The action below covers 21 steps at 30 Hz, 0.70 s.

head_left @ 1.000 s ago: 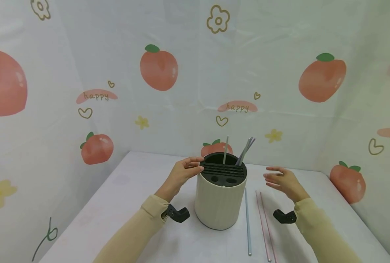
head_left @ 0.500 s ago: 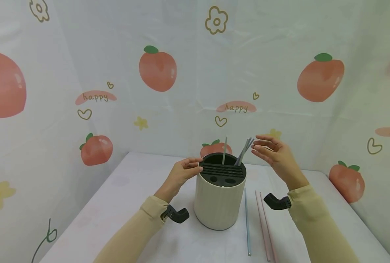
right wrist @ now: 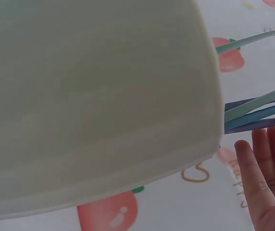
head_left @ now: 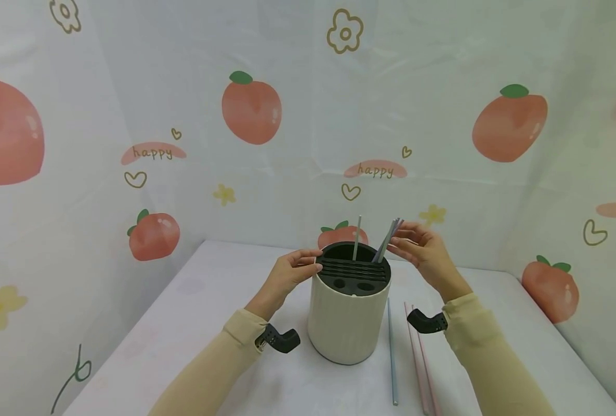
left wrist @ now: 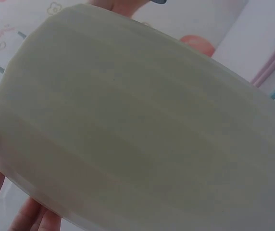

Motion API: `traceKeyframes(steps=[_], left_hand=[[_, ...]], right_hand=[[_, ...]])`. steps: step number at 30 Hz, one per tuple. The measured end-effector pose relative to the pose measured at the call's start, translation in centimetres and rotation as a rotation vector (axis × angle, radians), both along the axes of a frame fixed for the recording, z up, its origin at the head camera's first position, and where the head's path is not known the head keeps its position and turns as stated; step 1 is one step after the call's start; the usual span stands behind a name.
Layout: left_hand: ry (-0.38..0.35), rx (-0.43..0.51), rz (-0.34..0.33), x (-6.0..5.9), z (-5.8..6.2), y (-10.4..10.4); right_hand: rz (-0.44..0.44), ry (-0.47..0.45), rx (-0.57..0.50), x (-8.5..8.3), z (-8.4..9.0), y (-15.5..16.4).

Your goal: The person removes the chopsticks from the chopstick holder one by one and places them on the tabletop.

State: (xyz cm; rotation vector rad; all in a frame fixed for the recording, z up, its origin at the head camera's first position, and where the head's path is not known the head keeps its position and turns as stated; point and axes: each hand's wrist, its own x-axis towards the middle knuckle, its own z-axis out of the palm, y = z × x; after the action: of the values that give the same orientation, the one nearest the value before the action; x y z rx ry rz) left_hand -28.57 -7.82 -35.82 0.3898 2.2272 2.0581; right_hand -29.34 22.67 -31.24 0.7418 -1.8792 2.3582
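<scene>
holder (left wrist: 142, 125) fills both wrist views | straws' (head_left: 388, 234) lower ends hidden inside

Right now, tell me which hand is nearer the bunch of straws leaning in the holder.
Right. The right hand has its fingertips at the leaning bunch of straws, while the left hand rests on the holder rim at the opposite side.
</scene>
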Motion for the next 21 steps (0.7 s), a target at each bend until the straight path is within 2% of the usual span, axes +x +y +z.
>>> traceKeyframes(steps=[8,12,16,21], left_hand=[[0.000,-0.002,0.000,0.1,0.1,0.0],[-0.002,-0.002,0.001,0.1,0.0,0.0],[-0.001,-0.004,0.001,0.1,0.0,0.0],[-0.003,-0.002,-0.001,0.1,0.0,0.0]], right_hand=[[0.014,0.019,0.002,-0.1,-0.3,-0.2],[0.011,0.033,0.003,-0.2,0.2,-0.2],[0.021,0.090,-0.025,-0.1,2.3,0.1],[0.063,0.168,-0.142,0.3,6.8,1.0]])
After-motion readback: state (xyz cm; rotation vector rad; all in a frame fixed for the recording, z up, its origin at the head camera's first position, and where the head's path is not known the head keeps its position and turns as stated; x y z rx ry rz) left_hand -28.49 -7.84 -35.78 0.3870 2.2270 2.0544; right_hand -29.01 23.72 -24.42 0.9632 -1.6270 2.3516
